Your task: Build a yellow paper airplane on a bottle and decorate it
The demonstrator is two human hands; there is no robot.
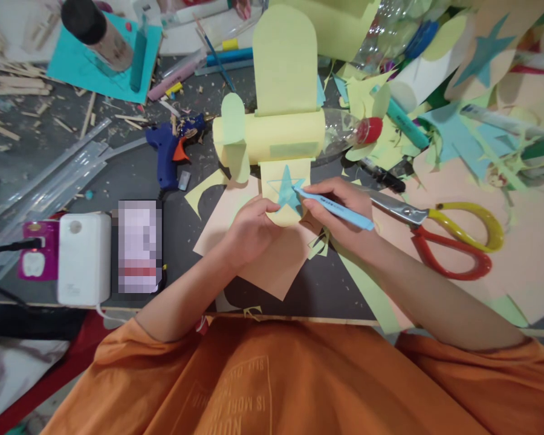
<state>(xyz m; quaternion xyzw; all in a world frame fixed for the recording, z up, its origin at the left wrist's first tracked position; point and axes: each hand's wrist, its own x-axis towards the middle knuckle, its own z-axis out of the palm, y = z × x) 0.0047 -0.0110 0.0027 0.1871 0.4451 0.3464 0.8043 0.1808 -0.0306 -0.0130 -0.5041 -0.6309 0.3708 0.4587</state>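
Observation:
A yellow paper plane body (285,130) wrapped round a clear bottle lies across the middle, its red cap (369,130) at the right. One rounded wing (286,66) points away from me; the lower wing carries a blue star (288,192). My left hand (255,226) pinches the near edge of that lower wing. In my right hand (340,211) is a light blue marker (338,208), its tip on the star's right side. A pale green strip (234,136) crosses the body's left end.
Scissors (435,223) with red and yellow handles lie right of my right hand. A blue glue gun (165,151), a phone (139,246) and a white power bank (84,258) are at the left. Paper scraps cover the right side; a dark bottle (97,36) stands at the back left.

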